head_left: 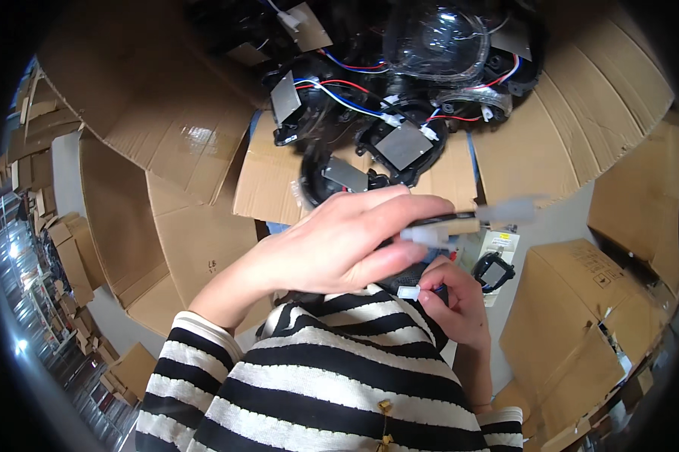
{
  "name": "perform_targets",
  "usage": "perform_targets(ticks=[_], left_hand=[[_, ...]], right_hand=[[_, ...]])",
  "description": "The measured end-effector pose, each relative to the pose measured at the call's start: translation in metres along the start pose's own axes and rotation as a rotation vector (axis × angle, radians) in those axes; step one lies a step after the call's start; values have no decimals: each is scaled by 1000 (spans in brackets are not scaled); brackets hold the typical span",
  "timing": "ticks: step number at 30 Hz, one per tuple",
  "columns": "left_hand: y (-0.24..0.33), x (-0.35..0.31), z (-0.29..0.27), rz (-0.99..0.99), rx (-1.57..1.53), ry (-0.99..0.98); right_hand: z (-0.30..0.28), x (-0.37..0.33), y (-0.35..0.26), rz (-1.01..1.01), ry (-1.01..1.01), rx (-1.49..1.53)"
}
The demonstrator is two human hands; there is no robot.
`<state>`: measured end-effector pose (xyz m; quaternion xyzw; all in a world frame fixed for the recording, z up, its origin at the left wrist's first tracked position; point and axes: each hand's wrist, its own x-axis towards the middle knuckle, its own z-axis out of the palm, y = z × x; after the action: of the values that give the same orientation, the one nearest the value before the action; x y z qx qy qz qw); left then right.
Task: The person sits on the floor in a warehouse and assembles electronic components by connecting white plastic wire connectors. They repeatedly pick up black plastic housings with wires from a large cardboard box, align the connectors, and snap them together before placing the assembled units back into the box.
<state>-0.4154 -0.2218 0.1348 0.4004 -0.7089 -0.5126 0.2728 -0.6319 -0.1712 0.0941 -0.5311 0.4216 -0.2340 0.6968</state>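
In the middle, my left hand pinches a cable whose translucent white plug connectors stick out past its fingertips, smeared by motion. Just below and to the right, my right hand holds a small white connector between thumb and fingertips. Whether the two connectors share one cable is hidden. Beyond my left hand lies a round black housing with a metal plate, partly covered by the hand. Another black housing carries a silver metal plate and wires.
An open cardboard box ahead holds several black housings with red, blue and white wires, and a clear plastic-wrapped piece. At right, a small black part lies near a closed carton. Another open box stands left.
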Motion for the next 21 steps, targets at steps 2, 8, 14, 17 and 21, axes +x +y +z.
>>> perform_targets(ticks=[2,8,14,17,21], left_hand=[[-19,0,12,48,-84,49],[-25,-10,11,-38,-340,-270],[-31,-5,13,67,-552,-394],[-32,-2,13,81,-609,-495],[-33,-1,9,98,-558,-527]], right_hand=[[-4,-5,0,-18,20,-9],[-7,-14,-19,-84,131,111],[-12,-10,-40,-179,169,37],[-14,-1,-41,-201,76,-57],[-17,5,-44,-219,37,-102]])
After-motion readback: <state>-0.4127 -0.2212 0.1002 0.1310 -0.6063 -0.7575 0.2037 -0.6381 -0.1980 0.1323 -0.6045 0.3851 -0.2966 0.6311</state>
